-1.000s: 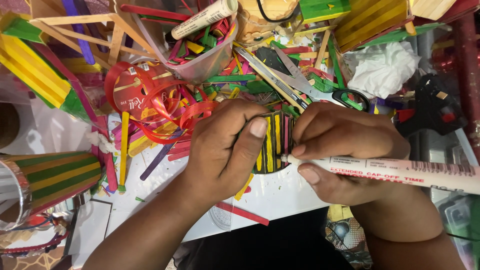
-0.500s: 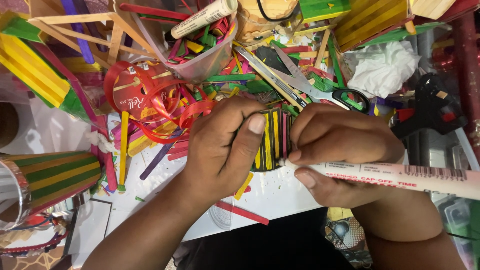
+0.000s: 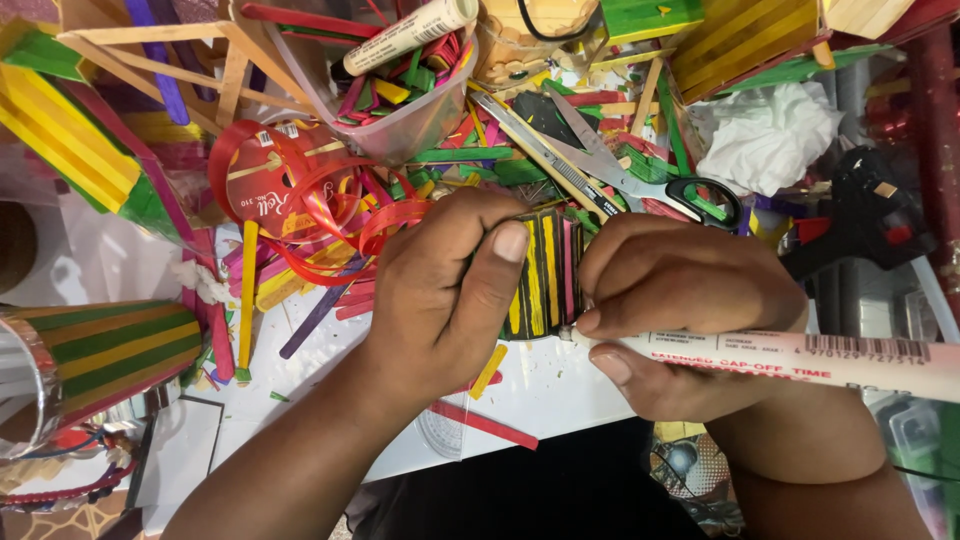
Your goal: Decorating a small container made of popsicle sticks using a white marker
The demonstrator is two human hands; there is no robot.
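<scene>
Your left hand (image 3: 440,290) grips one panel of glued craft sticks (image 3: 545,275), fingers curled shut around it, thumb pressed flat on its face. The panel shows yellow, green and pink stripes and sits at table centre. Your right hand (image 3: 690,310) pinches one white marker (image 3: 790,358) closed, tip touching the panel's edge. One pair of scissors (image 3: 610,165) lies just behind.

The striped stick piece (image 3: 545,275) is largely covered by the left hand (image 3: 440,300); the white tube (image 3: 800,360) is cut off at the right edge.
</scene>
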